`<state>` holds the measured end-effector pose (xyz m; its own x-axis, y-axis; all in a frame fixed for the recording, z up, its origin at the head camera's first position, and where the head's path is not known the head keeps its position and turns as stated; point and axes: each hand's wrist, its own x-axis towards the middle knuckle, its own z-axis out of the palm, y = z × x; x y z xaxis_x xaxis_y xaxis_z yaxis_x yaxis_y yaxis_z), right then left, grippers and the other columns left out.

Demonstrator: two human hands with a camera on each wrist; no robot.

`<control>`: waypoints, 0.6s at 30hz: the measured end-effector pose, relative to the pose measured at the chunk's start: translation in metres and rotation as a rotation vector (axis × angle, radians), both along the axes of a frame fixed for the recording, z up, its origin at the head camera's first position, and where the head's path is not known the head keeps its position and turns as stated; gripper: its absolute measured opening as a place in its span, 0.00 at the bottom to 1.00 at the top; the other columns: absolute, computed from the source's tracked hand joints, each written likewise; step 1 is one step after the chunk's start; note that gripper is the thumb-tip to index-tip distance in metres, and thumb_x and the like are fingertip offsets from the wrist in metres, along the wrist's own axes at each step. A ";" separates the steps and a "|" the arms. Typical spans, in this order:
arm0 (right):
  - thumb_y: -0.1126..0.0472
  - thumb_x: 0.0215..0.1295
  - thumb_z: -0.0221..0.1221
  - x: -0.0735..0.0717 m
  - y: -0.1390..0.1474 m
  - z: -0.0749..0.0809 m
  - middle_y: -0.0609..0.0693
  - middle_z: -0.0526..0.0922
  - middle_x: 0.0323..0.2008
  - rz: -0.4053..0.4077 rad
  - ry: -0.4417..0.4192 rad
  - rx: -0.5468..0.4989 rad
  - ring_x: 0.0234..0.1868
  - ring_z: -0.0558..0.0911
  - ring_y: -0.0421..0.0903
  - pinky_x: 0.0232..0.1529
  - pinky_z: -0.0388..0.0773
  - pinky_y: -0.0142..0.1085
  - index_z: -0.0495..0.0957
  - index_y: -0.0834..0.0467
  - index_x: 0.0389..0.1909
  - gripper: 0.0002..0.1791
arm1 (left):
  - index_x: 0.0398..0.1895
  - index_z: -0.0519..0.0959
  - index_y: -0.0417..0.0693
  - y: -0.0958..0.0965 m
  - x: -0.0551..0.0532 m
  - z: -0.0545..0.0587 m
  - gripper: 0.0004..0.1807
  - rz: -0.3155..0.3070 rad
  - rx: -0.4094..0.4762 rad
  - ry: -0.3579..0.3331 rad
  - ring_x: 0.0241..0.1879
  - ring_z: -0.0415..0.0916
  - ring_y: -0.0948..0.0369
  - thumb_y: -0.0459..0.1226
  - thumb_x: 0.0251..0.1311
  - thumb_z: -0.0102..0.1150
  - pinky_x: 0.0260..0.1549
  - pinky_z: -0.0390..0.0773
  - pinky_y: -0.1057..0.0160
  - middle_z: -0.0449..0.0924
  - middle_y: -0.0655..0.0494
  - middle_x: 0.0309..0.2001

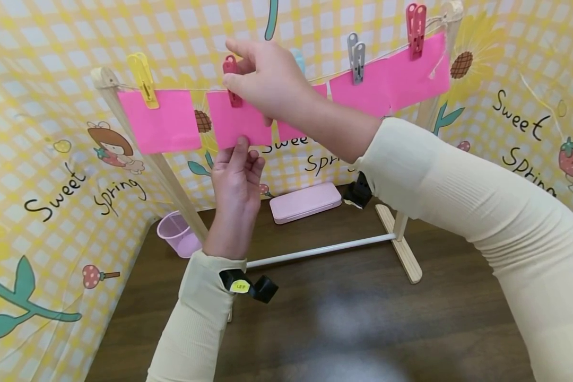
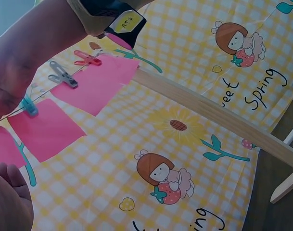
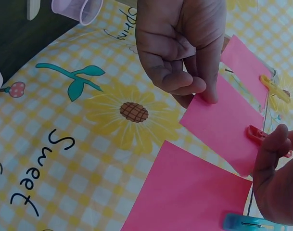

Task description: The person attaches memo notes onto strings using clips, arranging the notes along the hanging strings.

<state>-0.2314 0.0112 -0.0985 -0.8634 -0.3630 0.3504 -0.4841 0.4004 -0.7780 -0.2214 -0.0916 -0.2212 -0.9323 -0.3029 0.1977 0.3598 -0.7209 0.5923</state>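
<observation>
- Pink paper [image 1: 239, 124] hangs from the string, second from left; my left hand [image 1: 236, 180] pinches its bottom edge and could tear it by tugging.
- My right hand [image 1: 267, 79] grips the red peg [image 1: 231, 79]; squeezing could drop the paper.

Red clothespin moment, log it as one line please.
right hand pinches red clothespin | left hand holds pink paper bottom edge | paper on string
</observation>
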 end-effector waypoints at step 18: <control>0.64 0.62 0.55 0.035 0.043 -0.044 0.45 0.69 0.60 0.123 0.411 -0.109 0.15 0.68 0.44 0.20 0.67 0.32 0.53 0.54 0.70 0.36 | 0.48 0.72 0.44 -0.010 0.005 -0.021 0.11 -0.075 -0.104 -0.079 0.19 0.74 0.65 0.31 0.63 0.53 0.23 0.76 0.71 0.79 0.55 0.33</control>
<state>-0.1964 0.0544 -0.1427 -0.5968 -0.3963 0.6977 -0.8012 0.2470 -0.5450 -0.2168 -0.1018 -0.2420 -0.9655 -0.2135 0.1492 0.2564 -0.6775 0.6894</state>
